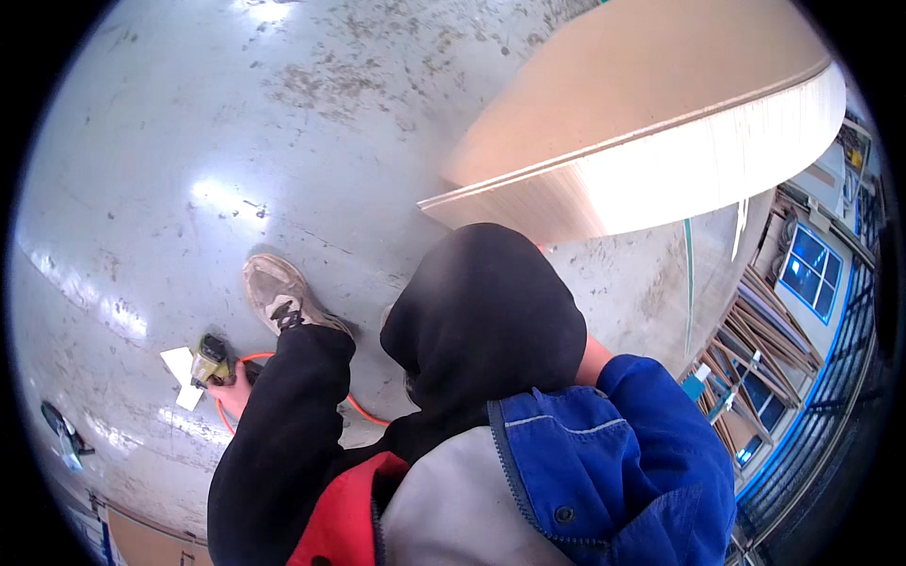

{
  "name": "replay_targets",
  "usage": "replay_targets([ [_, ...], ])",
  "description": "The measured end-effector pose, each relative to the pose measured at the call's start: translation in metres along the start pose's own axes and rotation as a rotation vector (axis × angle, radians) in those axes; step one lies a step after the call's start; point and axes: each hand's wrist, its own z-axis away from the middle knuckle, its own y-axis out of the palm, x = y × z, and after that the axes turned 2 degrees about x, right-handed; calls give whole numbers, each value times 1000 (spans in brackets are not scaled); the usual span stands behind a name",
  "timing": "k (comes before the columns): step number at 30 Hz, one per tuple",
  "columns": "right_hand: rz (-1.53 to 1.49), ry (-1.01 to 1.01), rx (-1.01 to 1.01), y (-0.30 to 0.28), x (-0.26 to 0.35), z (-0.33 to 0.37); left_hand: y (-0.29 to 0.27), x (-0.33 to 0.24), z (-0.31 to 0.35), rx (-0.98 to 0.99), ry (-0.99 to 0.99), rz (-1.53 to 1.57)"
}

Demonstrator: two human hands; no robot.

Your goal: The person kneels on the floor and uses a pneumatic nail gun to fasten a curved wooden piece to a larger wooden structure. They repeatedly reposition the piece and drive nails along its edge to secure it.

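On the floor at the left, my left hand [233,391] is closed round a green-and-black air tool [212,359]. An orange hose [363,411] loops beside that hand and passes behind my legs. White flat pieces [177,361] lie on the floor under and beside the tool. Only the wrist of my right hand [593,360] shows, beyond my bent knee; its fingers are hidden, and what it touches cannot be seen.
A large stack of brown boards with pale edges [675,174] stands ahead and to the right. Wooden strips and a blue-framed panel [812,271] line the far right. A dark object [64,432] lies at the far left. My shoe [281,291] rests on the grey floor.
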Motion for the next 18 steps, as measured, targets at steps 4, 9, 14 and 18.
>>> replay_targets([
  [4,-22,5,-13,5,-1,4,-12,-9,-32,66,10,-110],
  [9,-7,-5,43,-2,3,-4,-67,-149,-11,349,58,251],
  [14,31,148,97,-6,13,-4,-48,-316,42,759,1042,-95],
  [18,-20,4,143,-6,23,-5,13,-391,92,921,1476,-432],
])
